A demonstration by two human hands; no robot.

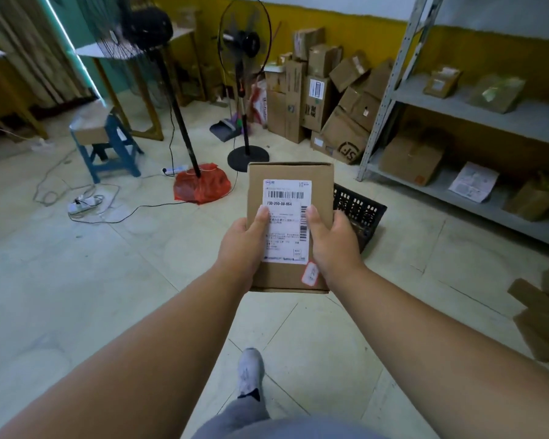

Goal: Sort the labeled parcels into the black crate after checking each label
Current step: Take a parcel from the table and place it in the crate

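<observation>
Clasping the parcel (290, 226) from both sides, the left hand (240, 247) and the right hand (332, 243) each form a closed grip on it, thumbs lying flat over the edges of the white label (286, 221) while the other fingers are hidden behind. This small, flat-faced box of plain brown cardboard is held upright in the air, its matte label printed with barcodes and a line of digits, and a small red-edged sticker (310, 274) sits at its lower right corner. Just behind its right edge, on the pale tiled floor (76, 280), stands the black crate (360, 213), a plastic lattice of square holes. Beyond it rises a grey metal shelf (476, 103) bearing cardboard boxes, and a heap of boxes (327, 93) leans against the yellow wall beside two black pedestal fans (244, 42).
</observation>
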